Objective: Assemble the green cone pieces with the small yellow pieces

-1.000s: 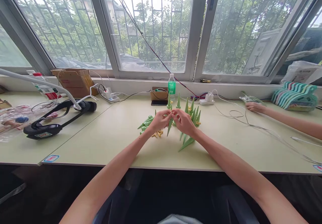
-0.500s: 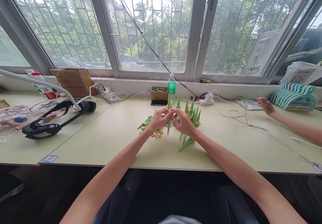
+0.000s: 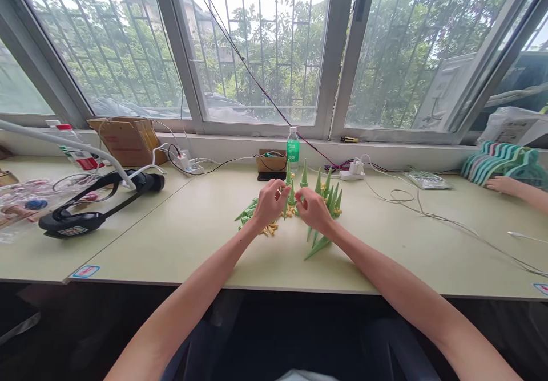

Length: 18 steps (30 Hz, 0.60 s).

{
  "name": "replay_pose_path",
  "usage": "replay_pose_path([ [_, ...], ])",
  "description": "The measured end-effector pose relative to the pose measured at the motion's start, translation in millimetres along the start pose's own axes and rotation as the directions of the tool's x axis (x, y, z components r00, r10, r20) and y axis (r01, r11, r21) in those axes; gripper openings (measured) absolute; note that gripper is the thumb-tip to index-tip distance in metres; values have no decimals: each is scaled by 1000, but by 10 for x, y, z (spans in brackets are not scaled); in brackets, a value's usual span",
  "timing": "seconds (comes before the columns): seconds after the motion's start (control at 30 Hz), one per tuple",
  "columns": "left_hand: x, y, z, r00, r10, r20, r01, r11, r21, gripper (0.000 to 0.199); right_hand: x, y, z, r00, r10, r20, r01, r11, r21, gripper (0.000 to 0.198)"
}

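My left hand (image 3: 269, 203) is closed on a slim green cone (image 3: 285, 212), whose pointed end sticks down below the fingers. Just to its right, my right hand (image 3: 315, 210) is pinched; whatever its fingertips may hold is too small to make out. A narrow gap separates the two hands. Green cones (image 3: 332, 198) stand upright behind and beside my right hand, some with yellow bits at their bases. More green cones (image 3: 247, 214) lie left of my left hand. Small yellow pegs (image 3: 270, 229) lie in a loose pile below it.
A green-labelled bottle (image 3: 293, 146) and small cardboard box (image 3: 271, 164) stand behind. A black headset (image 3: 85, 221) lies left. Cables (image 3: 402, 198) and a power strip (image 3: 351, 172) are to the right. Another person's hand (image 3: 507, 186) touches teal hangers (image 3: 492, 164).
My hands have drawn slightly apart, with the green cone staying in the left. The other person's hand has moved right, from the flat packet to the hangers.
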<state>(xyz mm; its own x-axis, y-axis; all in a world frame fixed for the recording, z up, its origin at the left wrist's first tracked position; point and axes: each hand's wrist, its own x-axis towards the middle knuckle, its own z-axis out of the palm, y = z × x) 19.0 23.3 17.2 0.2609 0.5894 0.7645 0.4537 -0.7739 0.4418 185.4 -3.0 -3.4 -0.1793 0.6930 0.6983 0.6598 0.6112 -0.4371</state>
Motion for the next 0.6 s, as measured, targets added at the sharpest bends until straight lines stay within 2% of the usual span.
replay_pose_path([
  [0.1,-2,12,-2,1000,24,-16,-24,1000,-12,25,-6,23,17,995,-26,100,31,998,-46,14],
  [0.27,-14,30,4,997,72,-5,-72,997,-15,28,-29,75,53,964,-64,259,75,997,-30,22],
  [0.6,-22,52,18,997,71,23,-72,997,26,32,-38,31,49,927,-32,374,75,992,-102,21],
])
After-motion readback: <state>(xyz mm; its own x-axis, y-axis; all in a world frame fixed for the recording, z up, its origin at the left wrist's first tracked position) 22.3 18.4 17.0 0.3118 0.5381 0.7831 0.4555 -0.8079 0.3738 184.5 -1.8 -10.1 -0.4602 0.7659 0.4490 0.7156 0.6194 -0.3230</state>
